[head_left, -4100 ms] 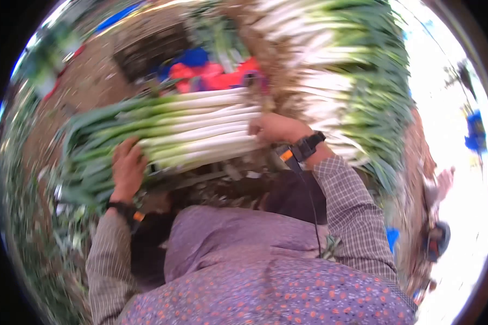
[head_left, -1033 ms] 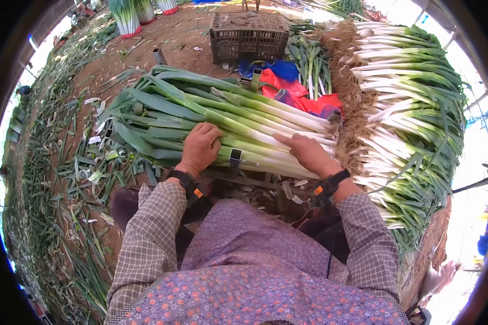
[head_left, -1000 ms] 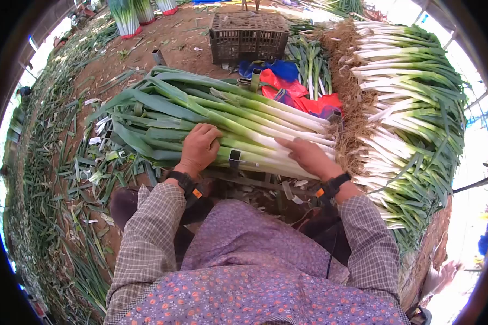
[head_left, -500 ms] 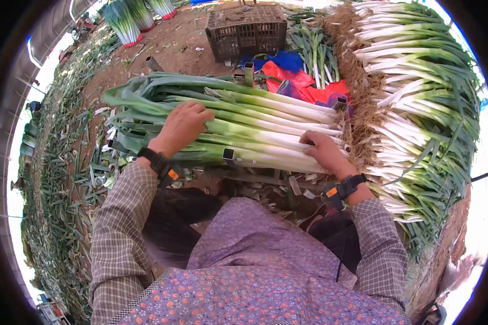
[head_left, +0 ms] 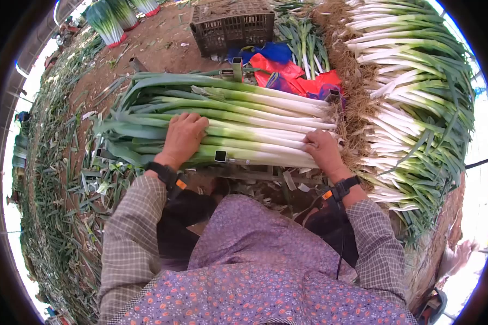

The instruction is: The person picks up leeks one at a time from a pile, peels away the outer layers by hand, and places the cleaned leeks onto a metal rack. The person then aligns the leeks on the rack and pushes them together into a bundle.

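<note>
A thick layer of leeks (head_left: 255, 116) lies across a low metal rack in front of me, green leaves to the left and white root ends to the right. My left hand (head_left: 185, 136) is closed over the near leeks, where the green leaves start. My right hand (head_left: 323, 149) has its fingers curled round the white stalks close to the roots. The undersides of both hands' grips are hidden. Square metal posts stand up around the leeks, one (head_left: 220, 156) between my hands and another (head_left: 237, 69) on the far side.
A long pile of leeks (head_left: 412, 119) lies on the right, roots facing the rack. Beyond the rack are a dark plastic crate (head_left: 233, 27) and red and blue cloth or plastic (head_left: 293, 73). Cut leaves (head_left: 59, 206) litter the left ground. Tied bundles (head_left: 104, 23) stand far left.
My left hand has moved down onto the near leeks and its fingers have closed in. The right hand stays at the white ends. The whole view has shifted slightly.
</note>
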Demonstrator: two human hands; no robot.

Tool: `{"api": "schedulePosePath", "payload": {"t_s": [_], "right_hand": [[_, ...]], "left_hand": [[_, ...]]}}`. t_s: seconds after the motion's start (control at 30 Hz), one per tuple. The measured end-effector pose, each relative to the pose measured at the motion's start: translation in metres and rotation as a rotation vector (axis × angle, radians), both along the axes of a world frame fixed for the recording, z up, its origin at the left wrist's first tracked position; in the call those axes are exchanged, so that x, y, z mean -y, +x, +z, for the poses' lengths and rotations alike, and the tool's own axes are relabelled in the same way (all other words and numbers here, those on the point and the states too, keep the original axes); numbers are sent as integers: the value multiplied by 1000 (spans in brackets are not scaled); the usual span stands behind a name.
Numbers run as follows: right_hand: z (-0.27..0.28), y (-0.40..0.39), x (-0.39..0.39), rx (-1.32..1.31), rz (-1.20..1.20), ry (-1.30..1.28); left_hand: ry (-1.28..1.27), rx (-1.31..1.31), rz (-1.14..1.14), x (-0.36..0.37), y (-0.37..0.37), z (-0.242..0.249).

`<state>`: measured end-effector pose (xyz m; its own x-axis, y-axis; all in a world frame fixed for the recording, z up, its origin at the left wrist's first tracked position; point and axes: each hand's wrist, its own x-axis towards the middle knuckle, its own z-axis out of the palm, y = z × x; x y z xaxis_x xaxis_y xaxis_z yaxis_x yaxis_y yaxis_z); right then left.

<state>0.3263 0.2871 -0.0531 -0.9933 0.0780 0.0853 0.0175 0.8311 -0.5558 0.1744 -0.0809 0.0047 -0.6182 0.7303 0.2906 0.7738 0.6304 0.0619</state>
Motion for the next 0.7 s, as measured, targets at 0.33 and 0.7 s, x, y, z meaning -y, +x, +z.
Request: {"api": "schedulePosePath", "payload": {"t_s": [0.33, 0.7], "right_hand": [[-5, 13, 1, -249, 164, 0], [33, 48, -58, -33, -107, -28]], "left_hand": [[14, -32, 47, -10, 2, -3], [39, -52, 30, -9, 4, -7]]}}
